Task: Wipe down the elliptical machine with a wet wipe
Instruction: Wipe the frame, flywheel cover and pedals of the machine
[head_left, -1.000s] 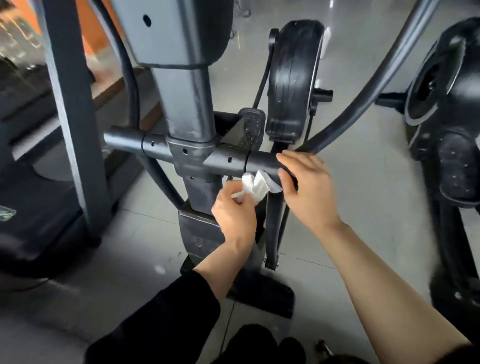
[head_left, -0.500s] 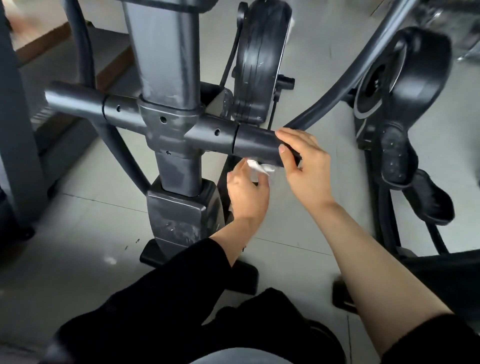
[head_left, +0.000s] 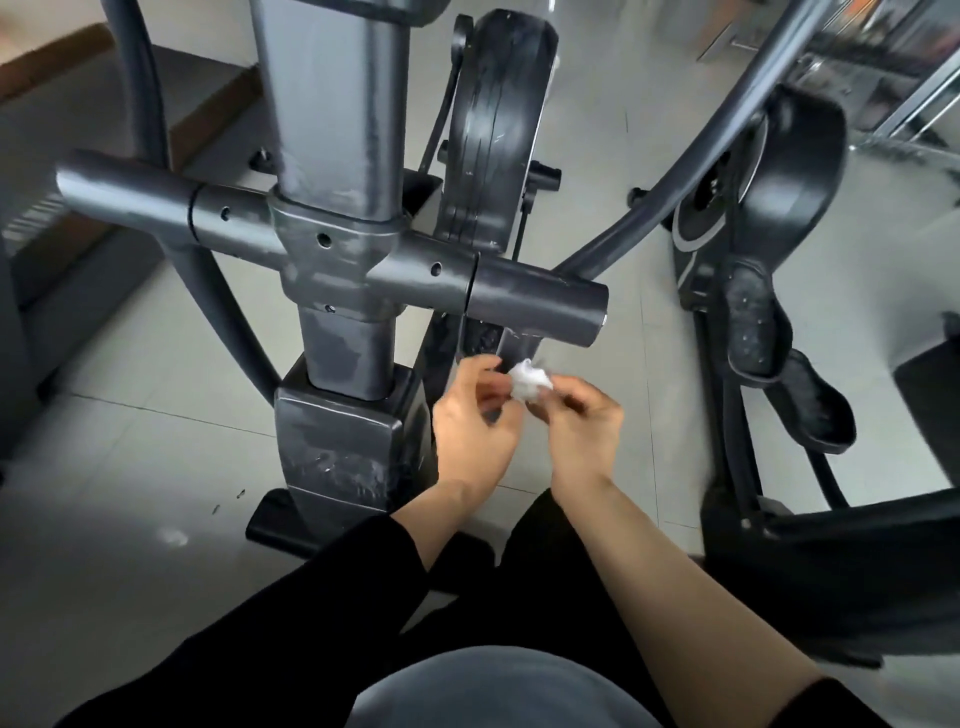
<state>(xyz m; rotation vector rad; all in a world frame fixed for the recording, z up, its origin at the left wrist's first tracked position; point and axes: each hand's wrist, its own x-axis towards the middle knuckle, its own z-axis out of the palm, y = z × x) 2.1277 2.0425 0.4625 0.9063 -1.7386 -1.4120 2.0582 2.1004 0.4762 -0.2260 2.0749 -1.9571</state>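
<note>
Both hands met just below the free end of the horizontal crossbar: the left hand and the right hand each pinched the crumpled wet wipe between them, off the metal. It looked like a refolding step. To do it well, I think a clean, damp face should be turned outward and spread flat before it returns to the elliptical machine, whose post showed streaks.
</note>
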